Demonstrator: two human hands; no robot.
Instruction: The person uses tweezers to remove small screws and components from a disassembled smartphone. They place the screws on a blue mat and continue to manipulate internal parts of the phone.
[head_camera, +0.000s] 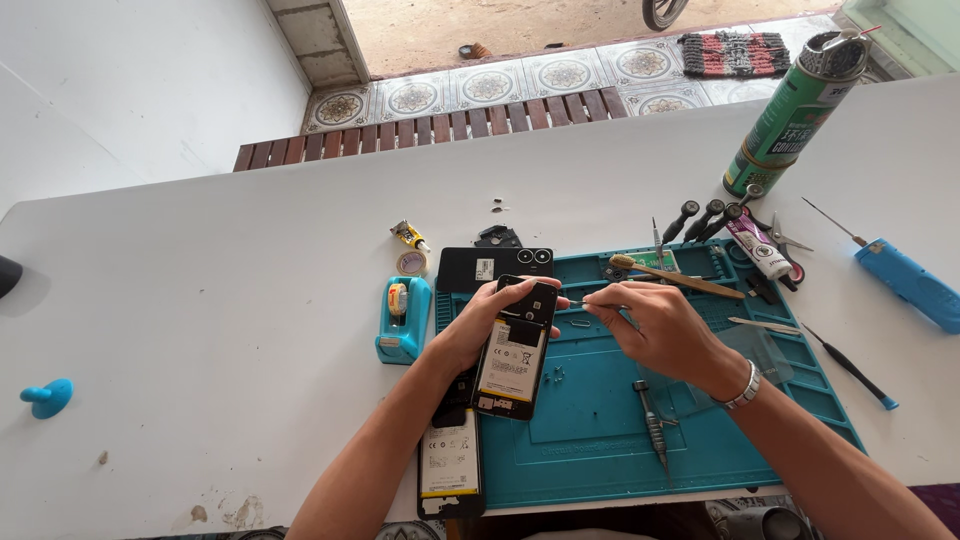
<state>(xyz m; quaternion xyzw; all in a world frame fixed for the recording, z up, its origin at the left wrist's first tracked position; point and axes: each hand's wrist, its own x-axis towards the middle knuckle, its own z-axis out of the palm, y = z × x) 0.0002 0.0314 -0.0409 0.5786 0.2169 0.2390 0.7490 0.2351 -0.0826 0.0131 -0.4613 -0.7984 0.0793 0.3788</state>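
My left hand (478, 322) holds an opened black phone (515, 350) with its white battery showing, tilted above the teal repair mat (600, 440). My right hand (655, 325) pinches thin tweezers (582, 301) whose tip touches the phone's upper right edge. A silver bracelet circles my right wrist. A second opened phone (448, 455) lies under my left forearm at the mat's left edge. A black back cover (493, 267) rests just beyond my hands.
A teal tape dispenser (403, 318), a tape roll and a small glue tube sit left of the mat. A green spray can (795, 115), screwdrivers (700, 220), scissors and a blue electric driver (910, 280) lie right. A grey screwdriver (652, 422) rests on the mat.
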